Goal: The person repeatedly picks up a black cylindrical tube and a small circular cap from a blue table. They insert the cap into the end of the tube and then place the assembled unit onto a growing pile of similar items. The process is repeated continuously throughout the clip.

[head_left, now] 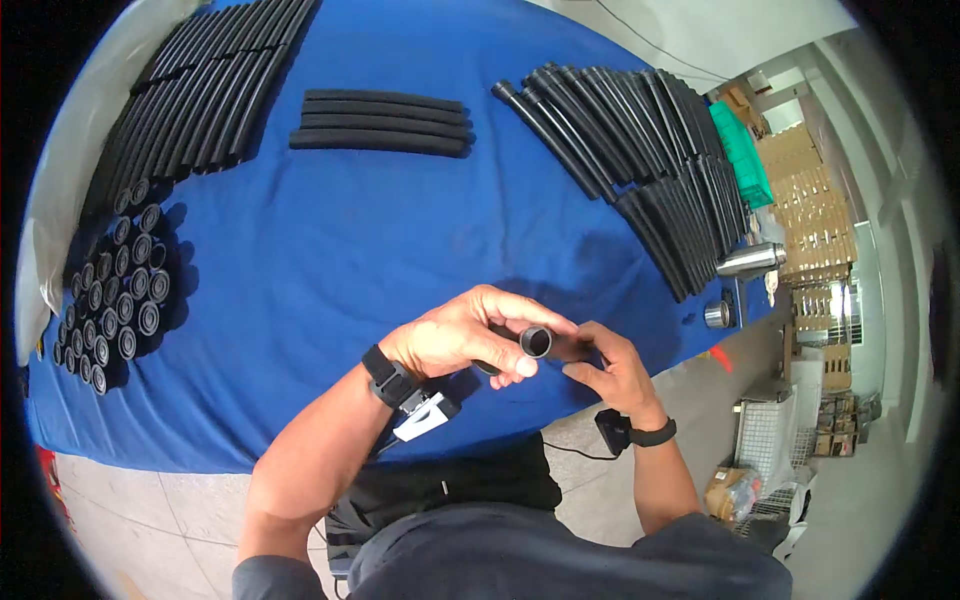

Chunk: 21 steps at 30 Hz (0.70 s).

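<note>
Black tube (536, 342), short as far as it shows, is held above the near part of the blue cloth (380, 220), its round open end turned up toward the head camera. The left hand (462, 335) is closed around it, thumb on the near side and fingers wrapping the far side. Just beside that open end, the right hand (615, 375) has its thumb and fingers curled about a dark, blurred patch; I cannot tell whether it grips a separate piece or reaches the tube itself.

The likeliest trouble is a slip: the left thumb sits close to the rim, so a sideways push from the right hand could twist the smooth-looking tube in the grip. With both hands near the cloth's front edge, a dropped piece might roll off onto the floor. The white device (425, 418) by the left wrist could also snag the cloth if that forearm drops.

Further off, the ring-topped black cylinders (122, 285) stand crowded at the left, where a stray elbow might topple several. Four black foam sleeves (382, 122) lie at the far middle, and long black rods (600, 120) are stacked at the right; a knock could set those rolling.
</note>
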Each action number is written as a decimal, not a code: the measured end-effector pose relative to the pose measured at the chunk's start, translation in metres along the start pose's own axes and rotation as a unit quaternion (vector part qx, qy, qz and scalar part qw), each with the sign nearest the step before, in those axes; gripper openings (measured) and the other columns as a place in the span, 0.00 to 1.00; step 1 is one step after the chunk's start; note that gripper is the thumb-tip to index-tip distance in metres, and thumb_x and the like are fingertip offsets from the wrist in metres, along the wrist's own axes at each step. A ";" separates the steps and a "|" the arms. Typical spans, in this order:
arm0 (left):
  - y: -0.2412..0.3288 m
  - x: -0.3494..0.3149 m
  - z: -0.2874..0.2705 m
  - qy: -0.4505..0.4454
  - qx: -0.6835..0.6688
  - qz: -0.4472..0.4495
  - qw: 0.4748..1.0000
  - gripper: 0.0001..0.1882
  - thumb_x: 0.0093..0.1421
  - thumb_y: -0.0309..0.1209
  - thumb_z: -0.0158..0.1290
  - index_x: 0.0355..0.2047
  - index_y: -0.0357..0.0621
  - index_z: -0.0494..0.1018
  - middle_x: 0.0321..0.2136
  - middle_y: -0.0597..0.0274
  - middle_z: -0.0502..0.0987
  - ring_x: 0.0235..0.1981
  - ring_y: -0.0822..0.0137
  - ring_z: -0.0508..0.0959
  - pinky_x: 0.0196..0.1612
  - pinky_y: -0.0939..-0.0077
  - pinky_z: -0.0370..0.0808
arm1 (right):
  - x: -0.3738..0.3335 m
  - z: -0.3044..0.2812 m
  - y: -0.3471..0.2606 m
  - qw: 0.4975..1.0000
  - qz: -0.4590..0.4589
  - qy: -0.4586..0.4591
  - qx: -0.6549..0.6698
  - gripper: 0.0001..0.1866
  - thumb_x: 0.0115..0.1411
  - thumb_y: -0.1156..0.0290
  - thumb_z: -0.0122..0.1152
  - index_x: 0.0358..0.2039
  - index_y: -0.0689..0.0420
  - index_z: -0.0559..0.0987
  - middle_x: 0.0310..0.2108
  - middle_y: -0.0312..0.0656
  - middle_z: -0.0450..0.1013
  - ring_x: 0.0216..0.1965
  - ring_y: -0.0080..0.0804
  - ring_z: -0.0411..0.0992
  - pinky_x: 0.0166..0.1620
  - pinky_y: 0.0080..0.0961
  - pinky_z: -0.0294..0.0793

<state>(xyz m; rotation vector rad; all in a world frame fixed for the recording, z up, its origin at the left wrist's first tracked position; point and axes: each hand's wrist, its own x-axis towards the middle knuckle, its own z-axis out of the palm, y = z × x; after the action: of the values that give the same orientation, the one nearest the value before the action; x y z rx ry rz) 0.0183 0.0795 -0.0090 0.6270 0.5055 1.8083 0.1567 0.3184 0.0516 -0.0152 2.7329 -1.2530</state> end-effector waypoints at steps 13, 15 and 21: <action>0.001 0.000 -0.002 -0.015 0.007 0.006 1.000 0.29 0.55 0.25 0.69 0.58 0.37 0.77 0.26 0.64 0.82 0.23 0.73 0.80 0.26 0.77 0.77 | 0.016 -0.013 -0.027 0.992 -0.071 -0.085 -0.058 0.18 0.56 0.73 0.73 0.46 0.63 0.78 0.44 0.48 0.78 0.45 0.43 0.78 0.50 0.34 0.75; 0.002 -0.001 0.000 -0.014 0.005 0.006 1.000 0.28 0.56 0.25 0.68 0.58 0.38 0.77 0.26 0.64 0.81 0.23 0.73 0.79 0.26 0.77 0.76 | 0.019 -0.013 -0.043 0.982 -0.127 -0.073 -0.117 0.17 0.55 0.74 0.73 0.43 0.63 0.78 0.42 0.47 0.78 0.44 0.42 0.78 0.49 0.35 0.76; 0.002 0.003 -0.001 0.032 0.025 0.037 0.998 0.12 0.65 0.34 0.62 0.46 0.42 0.81 0.25 0.64 0.80 0.23 0.76 0.76 0.26 0.78 0.74 | 0.021 -0.002 -0.057 0.981 -0.067 0.125 -0.131 0.17 0.54 0.78 0.72 0.44 0.63 0.78 0.40 0.43 0.77 0.40 0.33 0.78 0.47 0.28 0.77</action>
<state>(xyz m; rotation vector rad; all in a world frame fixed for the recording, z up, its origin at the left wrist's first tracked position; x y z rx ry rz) 0.0159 0.0814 -0.0077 0.6318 0.5786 1.8956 0.1326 0.2808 0.0937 -0.0750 3.1453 -0.9724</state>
